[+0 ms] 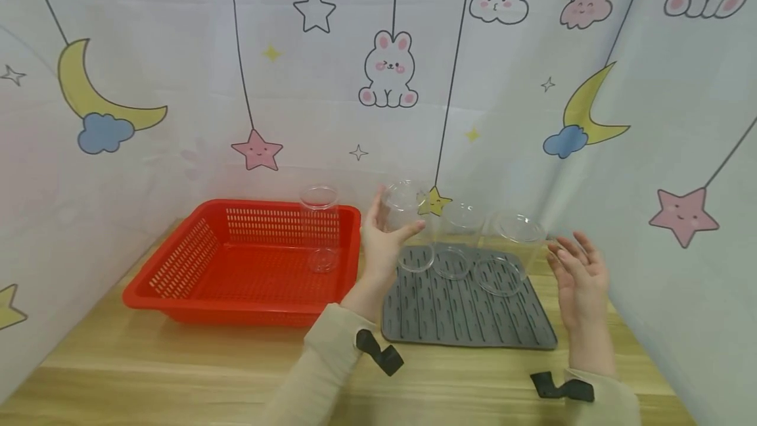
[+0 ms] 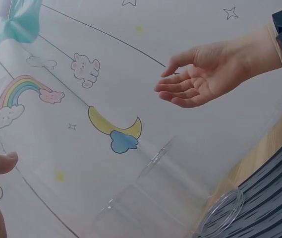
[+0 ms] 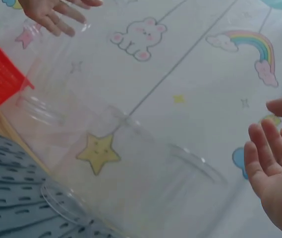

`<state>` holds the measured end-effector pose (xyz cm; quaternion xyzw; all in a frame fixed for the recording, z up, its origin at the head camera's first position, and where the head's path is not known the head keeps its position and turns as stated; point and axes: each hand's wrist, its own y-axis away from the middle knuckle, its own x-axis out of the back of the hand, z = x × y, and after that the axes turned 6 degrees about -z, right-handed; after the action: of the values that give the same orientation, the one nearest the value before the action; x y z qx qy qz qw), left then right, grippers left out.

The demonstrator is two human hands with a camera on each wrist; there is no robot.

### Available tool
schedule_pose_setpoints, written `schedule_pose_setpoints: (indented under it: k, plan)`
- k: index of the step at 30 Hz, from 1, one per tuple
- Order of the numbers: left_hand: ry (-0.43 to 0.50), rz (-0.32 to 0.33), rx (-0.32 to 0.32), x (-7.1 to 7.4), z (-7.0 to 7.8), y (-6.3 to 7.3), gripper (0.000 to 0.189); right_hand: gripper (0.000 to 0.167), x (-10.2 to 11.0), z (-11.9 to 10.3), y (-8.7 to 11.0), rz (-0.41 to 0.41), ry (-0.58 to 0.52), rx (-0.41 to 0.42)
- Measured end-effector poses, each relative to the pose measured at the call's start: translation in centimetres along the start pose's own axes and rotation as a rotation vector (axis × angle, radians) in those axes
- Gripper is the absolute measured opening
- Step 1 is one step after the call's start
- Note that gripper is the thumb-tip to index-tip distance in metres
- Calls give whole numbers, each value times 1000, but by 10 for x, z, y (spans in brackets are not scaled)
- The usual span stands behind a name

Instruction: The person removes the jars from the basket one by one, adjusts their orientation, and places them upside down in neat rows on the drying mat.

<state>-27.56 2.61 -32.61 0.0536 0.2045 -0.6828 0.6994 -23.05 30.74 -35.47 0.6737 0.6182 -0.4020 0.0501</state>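
Note:
My left hand (image 1: 383, 242) holds a tall clear cup (image 1: 408, 232), its thumb across the near side and its fingers along the left. In the right wrist view, the base of this cup shows against the backdrop, above the grey mat (image 1: 467, 321). Two more clear cups stand on the mat: a middle cup (image 1: 452, 265) and a right cup (image 1: 499, 288). Beside the right cup, my right hand (image 1: 582, 275) is raised with relaxed fingers and nothing in it. A fourth see-through piece, another clear cup (image 1: 322, 229), stands in the red basket (image 1: 171, 304).
The basket sits on the wooden table (image 1: 177, 373) left of the ridged mat. Close behind both hangs a white printed backdrop (image 1: 331, 84), which continues along the sides. Dark straps (image 1: 378, 352) cross my sleeves at the wrists.

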Motion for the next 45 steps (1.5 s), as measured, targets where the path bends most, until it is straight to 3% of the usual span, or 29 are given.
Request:
schedule_pose_setpoints:
  k: [4,8,14,19,22,26,31,45]
  plan:
    - [-2,28,-17,-7,-15,-4,91,31,27,3,-2,155,128,-100]
    - [-69,65,-28,-9,-28,-9,92,34,57,11,-2,234,296,-233]
    - [-138,83,-55,-11,-40,-12,92,73,99,24,5,153,506,-365]
    - [-165,74,-80,-13,-49,-13,94,73,123,36,10,71,547,-388]
    - [-198,65,-74,-14,-54,-14,95,73,126,39,12,64,593,-456]
    - [-229,57,-71,-15,-59,-16,95,68,127,41,12,61,577,-506]
    - [-243,58,-63,-15,-65,-20,95,66,129,44,12,55,570,-517]
    - [-263,78,-78,-15,-74,-25,95,59,128,48,11,50,689,-585]
